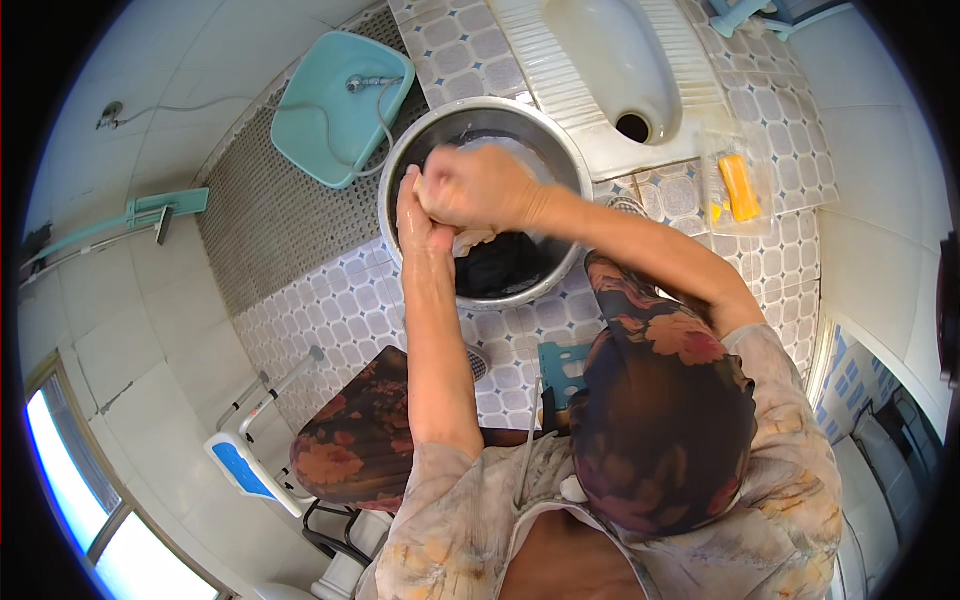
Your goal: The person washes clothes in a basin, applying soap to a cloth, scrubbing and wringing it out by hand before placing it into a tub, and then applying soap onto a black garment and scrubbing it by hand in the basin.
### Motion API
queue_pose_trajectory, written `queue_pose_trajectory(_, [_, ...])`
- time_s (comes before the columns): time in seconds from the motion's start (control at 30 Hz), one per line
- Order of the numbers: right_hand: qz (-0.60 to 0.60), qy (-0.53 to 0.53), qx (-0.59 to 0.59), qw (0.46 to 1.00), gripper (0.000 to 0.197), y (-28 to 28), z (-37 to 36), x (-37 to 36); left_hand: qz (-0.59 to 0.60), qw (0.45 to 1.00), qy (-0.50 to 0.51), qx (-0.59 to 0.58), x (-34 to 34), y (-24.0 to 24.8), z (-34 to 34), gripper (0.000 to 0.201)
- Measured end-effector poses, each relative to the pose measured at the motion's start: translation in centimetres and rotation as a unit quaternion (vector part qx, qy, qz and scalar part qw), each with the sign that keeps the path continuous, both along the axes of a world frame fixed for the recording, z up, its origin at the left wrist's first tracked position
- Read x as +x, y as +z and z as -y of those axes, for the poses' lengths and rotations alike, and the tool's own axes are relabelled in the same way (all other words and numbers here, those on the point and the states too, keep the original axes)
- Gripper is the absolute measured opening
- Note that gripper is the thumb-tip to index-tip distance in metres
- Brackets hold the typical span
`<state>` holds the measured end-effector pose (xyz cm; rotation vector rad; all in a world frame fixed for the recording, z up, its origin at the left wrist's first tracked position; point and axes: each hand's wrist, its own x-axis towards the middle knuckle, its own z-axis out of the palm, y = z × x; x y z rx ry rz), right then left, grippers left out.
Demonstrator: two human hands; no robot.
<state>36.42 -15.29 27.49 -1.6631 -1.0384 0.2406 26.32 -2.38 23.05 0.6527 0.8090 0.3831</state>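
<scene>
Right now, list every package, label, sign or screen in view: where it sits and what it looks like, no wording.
Clear plastic packet: on the tiled floor right of the squat toilet; flat, transparent, holding an orange bar and a small yellow piece.
No signs, screens or other labels show.

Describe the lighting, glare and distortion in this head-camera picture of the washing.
Head view: strong fisheye, tile lines bend toward a black rim; window blown out bluish-white at lower left; bright glare on the metal basin rim; hands sharp and evenly lit, dark cloth underexposed.

Silver basin (560,150), dark cloth (500,265), floral sleeves (440,500)
</scene>
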Motion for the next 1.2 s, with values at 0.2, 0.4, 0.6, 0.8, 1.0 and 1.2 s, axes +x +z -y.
queue_pose_trajectory(0.2, [0.217,0.021,-0.170,0.961,0.027,-2.1,-1.9,0.6,-0.006,0.990,-0.142,0.003,0.0,-3.3,2.9,0.042])
queue_pose_trajectory(0.4, [0.037,-0.030,-0.194,0.980,0.031,0.2,-1.4,-3.2,0.085,0.981,-0.110,-0.138,1.6,-4.3,0.4,0.033])
queue_pose_trajectory(0.6, [0.138,-0.009,-0.234,0.962,0.029,-3.7,0.0,1.5,-0.007,0.985,-0.073,-0.159,3.0,1.1,6.0,0.049])
queue_pose_trajectory(0.8, [-0.091,-0.014,-0.181,0.979,0.041,-5.1,-0.3,5.0,-0.004,0.987,-0.150,-0.058,2.1,5.0,4.3,0.041])
queue_pose_trajectory(1.0, [-0.292,-0.082,-0.062,0.951,0.039,-2.2,8.1,6.9,0.077,0.995,-0.054,0.030,2.0,11.7,3.0,0.046])
queue_pose_trajectory(1.2, [-0.045,-0.405,-0.208,0.889,0.025,-5.0,24.9,8.4,0.155,0.985,-0.030,0.065,2.2,14.5,3.8,0.062])
